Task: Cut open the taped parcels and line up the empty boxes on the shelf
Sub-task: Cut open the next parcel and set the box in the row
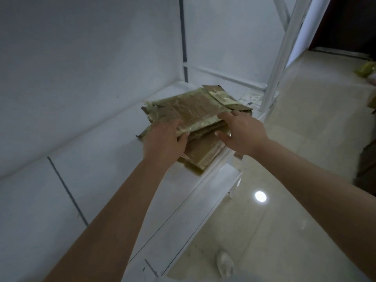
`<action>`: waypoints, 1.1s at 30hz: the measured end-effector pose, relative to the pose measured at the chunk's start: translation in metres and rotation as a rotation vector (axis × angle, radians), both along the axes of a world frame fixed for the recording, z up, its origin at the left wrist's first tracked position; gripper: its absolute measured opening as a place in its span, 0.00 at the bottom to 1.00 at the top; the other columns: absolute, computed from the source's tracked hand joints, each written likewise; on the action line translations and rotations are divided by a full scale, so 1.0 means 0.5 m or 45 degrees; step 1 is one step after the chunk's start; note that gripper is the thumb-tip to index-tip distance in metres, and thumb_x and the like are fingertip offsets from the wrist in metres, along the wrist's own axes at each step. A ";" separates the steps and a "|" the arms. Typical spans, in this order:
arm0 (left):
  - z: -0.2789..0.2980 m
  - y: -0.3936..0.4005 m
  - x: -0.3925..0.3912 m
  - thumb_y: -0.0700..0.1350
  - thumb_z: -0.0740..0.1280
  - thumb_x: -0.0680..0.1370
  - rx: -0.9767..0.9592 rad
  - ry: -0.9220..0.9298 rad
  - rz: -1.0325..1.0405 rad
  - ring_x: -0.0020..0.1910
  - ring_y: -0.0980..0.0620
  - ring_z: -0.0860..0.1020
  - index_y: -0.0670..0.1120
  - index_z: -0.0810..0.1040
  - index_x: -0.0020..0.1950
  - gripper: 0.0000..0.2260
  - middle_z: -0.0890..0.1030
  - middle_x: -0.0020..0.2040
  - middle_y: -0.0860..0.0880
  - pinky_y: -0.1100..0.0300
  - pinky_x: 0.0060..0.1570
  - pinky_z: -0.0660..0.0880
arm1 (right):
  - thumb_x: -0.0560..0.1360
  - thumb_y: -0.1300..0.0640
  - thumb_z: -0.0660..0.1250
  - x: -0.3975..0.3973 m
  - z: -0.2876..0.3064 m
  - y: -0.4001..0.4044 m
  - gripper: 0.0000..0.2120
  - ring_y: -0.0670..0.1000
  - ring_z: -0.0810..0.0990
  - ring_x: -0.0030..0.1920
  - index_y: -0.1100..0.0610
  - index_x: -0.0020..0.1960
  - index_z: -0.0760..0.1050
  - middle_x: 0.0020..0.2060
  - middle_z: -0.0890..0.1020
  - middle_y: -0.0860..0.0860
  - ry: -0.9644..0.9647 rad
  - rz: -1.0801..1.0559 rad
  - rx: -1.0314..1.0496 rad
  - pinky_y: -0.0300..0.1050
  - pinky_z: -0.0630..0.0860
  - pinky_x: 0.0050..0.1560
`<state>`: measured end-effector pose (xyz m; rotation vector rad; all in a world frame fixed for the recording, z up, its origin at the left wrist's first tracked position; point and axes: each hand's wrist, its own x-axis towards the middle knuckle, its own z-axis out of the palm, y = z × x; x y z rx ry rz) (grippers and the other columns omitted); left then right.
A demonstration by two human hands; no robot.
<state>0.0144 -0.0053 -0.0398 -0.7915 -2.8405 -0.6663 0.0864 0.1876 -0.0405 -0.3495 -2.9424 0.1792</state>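
Observation:
A flattened brown cardboard box covered in shiny tape lies on top of a stack of other flattened boxes on a white shelf. My left hand grips the top box's near left edge, fingers curled round it. My right hand holds the near right edge, thumb under and fingers over the top. The lower boxes stick out past the shelf's front edge and are partly hidden by my hands.
The white shelf frame's upright post rises at the right of the stack. White wall panels close in the left and back. A glossy tiled floor lies below right, with a white crumpled scrap and a yellowish parcel on it.

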 end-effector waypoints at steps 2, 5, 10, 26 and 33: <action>-0.001 0.016 -0.035 0.54 0.63 0.80 -0.016 0.015 0.074 0.60 0.48 0.74 0.53 0.76 0.64 0.14 0.80 0.57 0.49 0.51 0.54 0.77 | 0.79 0.45 0.63 -0.044 -0.007 0.040 0.24 0.58 0.74 0.63 0.53 0.72 0.66 0.61 0.76 0.54 0.007 0.013 -0.015 0.52 0.75 0.53; -0.011 0.037 -0.068 0.54 0.61 0.80 -0.121 0.029 0.191 0.61 0.47 0.72 0.51 0.75 0.63 0.13 0.77 0.57 0.47 0.51 0.51 0.78 | 0.80 0.48 0.62 -0.101 -0.018 0.105 0.23 0.58 0.76 0.60 0.54 0.72 0.67 0.60 0.77 0.55 -0.022 0.031 -0.001 0.52 0.76 0.51; -0.031 0.079 -0.105 0.54 0.58 0.82 -0.204 0.022 0.357 0.64 0.45 0.69 0.49 0.74 0.63 0.14 0.75 0.60 0.46 0.51 0.55 0.75 | 0.80 0.48 0.59 -0.186 -0.034 0.208 0.20 0.59 0.74 0.62 0.57 0.68 0.70 0.59 0.77 0.56 -0.105 0.057 0.166 0.52 0.75 0.52; -0.110 0.098 -0.131 0.55 0.61 0.81 -0.032 -0.290 0.611 0.68 0.38 0.69 0.43 0.56 0.75 0.28 0.70 0.67 0.39 0.44 0.64 0.72 | 0.66 0.23 0.62 -0.307 -0.079 0.259 0.52 0.66 0.68 0.67 0.60 0.74 0.59 0.67 0.69 0.64 -0.187 -0.167 -0.285 0.59 0.67 0.65; -0.020 0.091 -0.133 0.49 0.70 0.77 0.419 -0.153 0.597 0.64 0.43 0.74 0.46 0.63 0.74 0.29 0.73 0.66 0.44 0.52 0.61 0.72 | 0.61 0.21 0.62 -0.298 0.024 0.248 0.55 0.66 0.67 0.67 0.61 0.73 0.61 0.67 0.67 0.64 0.041 -0.169 -0.247 0.61 0.67 0.65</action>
